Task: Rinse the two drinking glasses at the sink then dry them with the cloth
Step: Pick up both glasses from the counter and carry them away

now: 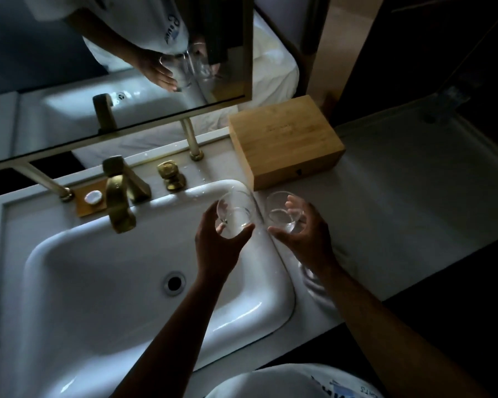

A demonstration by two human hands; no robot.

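Observation:
My left hand (216, 248) grips a clear drinking glass (236, 212) over the right end of the white sink basin (104, 271), tilted with its mouth facing up toward me. My right hand (305, 234) holds the second clear glass (282, 211) just past the basin's right rim, above the white counter. The two glasses are side by side and close, a small gap between them. A pale cloth (314, 282) lies on the counter under my right forearm, mostly hidden. No water runs from the brass faucet (118, 202).
A brass handle (171, 175) stands right of the faucet. A wooden box (285, 142) sits on the counter behind the glasses. A small wooden tray with a white soap (92, 198) lies left of the faucet. A mirror (112, 67) on brass legs stands behind the sink.

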